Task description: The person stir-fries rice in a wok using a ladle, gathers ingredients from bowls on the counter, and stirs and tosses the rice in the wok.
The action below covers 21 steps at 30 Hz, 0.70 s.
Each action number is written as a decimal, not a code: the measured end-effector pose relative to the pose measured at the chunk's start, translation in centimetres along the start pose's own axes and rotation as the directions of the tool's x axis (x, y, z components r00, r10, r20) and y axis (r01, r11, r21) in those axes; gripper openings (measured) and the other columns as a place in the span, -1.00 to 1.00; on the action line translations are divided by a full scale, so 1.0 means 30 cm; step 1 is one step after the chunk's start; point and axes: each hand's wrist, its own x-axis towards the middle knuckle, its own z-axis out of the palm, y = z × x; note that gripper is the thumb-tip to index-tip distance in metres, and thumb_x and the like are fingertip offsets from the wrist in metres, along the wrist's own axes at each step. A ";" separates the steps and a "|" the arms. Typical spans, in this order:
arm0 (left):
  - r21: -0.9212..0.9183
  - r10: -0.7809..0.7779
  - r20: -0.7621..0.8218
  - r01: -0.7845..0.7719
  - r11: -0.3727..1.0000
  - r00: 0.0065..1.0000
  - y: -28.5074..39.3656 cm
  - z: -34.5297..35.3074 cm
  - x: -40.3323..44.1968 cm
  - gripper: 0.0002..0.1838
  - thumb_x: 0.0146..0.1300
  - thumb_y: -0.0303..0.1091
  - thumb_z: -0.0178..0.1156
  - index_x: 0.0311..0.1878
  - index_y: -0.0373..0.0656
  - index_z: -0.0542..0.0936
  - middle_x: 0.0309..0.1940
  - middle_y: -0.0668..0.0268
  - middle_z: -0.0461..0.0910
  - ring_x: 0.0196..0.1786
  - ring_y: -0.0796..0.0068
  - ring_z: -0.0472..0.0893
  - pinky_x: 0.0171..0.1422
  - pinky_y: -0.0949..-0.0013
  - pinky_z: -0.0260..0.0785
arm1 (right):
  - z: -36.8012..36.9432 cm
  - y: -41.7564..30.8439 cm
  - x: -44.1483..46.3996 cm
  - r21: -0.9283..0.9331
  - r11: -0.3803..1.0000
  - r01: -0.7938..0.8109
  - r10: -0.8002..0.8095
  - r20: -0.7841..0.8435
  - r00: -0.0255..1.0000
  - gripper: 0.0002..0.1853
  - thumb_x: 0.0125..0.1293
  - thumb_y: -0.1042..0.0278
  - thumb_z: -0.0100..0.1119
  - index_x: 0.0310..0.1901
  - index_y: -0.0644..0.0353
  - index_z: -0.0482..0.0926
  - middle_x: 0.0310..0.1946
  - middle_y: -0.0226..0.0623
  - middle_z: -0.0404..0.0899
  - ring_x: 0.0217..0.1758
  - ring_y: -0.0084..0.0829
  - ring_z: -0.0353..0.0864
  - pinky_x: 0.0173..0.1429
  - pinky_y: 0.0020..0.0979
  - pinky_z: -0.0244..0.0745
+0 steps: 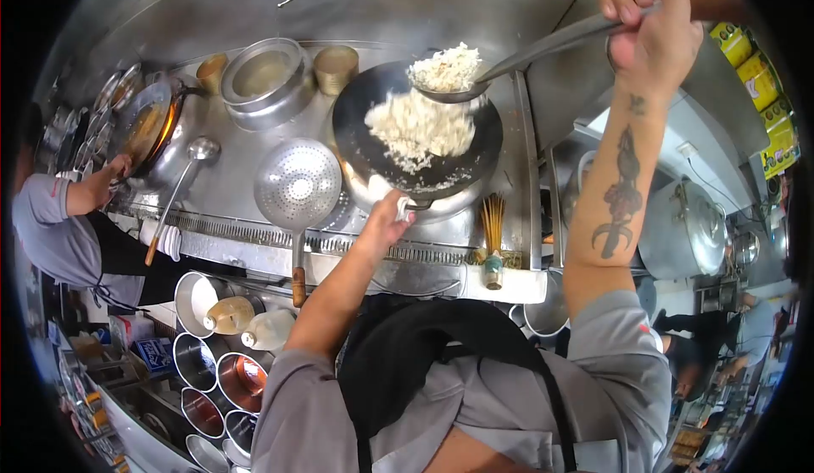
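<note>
A black wok sits on the metal range with white rice in it, blurred by motion. My left hand is closed round the wok's near handle with a white cloth under it. Raised at the upper right, my right hand grips the handle of a large ladle. The ladle's bowl, heaped with rice, is above the wok's far right part. Left of the wok lies a perforated strainer with a wooden handle.
A bamboo brush stands at the range's front edge. Behind the strainer are a metal pot and a tin. Another person works at a wok on the left, beside a second ladle. Sauce containers stand lower left.
</note>
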 end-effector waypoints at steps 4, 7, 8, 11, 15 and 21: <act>0.046 0.021 -0.092 -0.016 0.999 0.996 -0.020 0.013 0.064 -0.87 0.20 -0.37 0.12 -0.21 -0.15 0.48 -0.36 0.28 0.51 -0.37 0.41 0.49 -0.48 0.37 0.36 | -0.114 0.295 -0.162 -0.205 0.967 -0.148 0.148 -0.017 0.989 -0.77 0.32 0.37 0.09 -0.47 0.20 0.34 -0.73 -0.42 0.29 -0.73 -0.54 0.31 -0.60 -0.48 0.28; 0.041 0.014 -0.098 -0.010 0.999 0.995 -0.038 0.008 0.072 -0.87 0.19 -0.38 0.12 -0.20 -0.15 0.47 -0.35 0.28 0.51 -0.37 0.40 0.49 -0.48 0.36 0.36 | -0.237 0.778 -0.386 -0.305 0.826 -0.473 0.502 0.020 0.864 -0.78 0.25 0.35 0.22 -0.48 0.16 0.41 -0.71 -0.44 0.37 -0.72 -0.58 0.33 -0.60 -0.50 0.26; 0.050 0.016 -0.100 -0.011 0.999 0.995 -0.027 0.008 0.075 -0.87 0.18 -0.38 0.12 -0.20 -0.15 0.47 -0.35 0.27 0.51 -0.38 0.40 0.49 -0.48 0.35 0.36 | -0.234 0.844 -0.355 -0.227 0.772 -0.594 0.603 -0.035 0.797 -0.75 0.21 0.35 0.27 -0.51 0.15 0.40 -0.71 -0.43 0.39 -0.73 -0.59 0.35 -0.61 -0.52 0.25; 0.021 0.006 -0.087 -0.004 1.000 0.996 -0.034 -0.006 0.087 -0.87 0.18 -0.38 0.11 -0.21 -0.15 0.47 -0.36 0.28 0.51 -0.37 0.40 0.50 -0.49 0.36 0.35 | -0.094 0.686 -0.145 -0.090 0.906 -0.414 0.397 -0.162 0.903 -0.77 0.21 0.38 0.25 -0.49 0.15 0.39 -0.71 -0.45 0.36 -0.74 -0.58 0.30 -0.59 -0.51 0.24; 0.014 0.012 -0.098 -0.011 1.000 0.995 -0.027 0.000 0.091 -0.88 0.18 -0.38 0.11 -0.22 -0.15 0.47 -0.39 0.28 0.51 -0.38 0.41 0.50 -0.49 0.36 0.35 | -0.043 0.702 -0.271 -0.063 0.917 -0.394 0.396 0.031 0.918 -0.76 0.23 0.34 0.23 -0.49 0.16 0.39 -0.69 -0.45 0.35 -0.73 -0.60 0.27 -0.59 -0.51 0.21; 0.025 0.017 -0.110 -0.015 1.000 0.994 -0.027 0.013 0.074 -0.89 0.20 -0.37 0.10 -0.23 -0.14 0.48 -0.40 0.28 0.51 -0.37 0.40 0.50 -0.48 0.35 0.35 | -0.004 0.840 -0.200 -0.366 0.780 -0.507 0.544 -0.003 0.839 -0.77 0.20 0.31 0.28 -0.46 0.19 0.45 -0.70 -0.47 0.37 -0.78 -0.64 0.26 -0.71 -0.52 0.14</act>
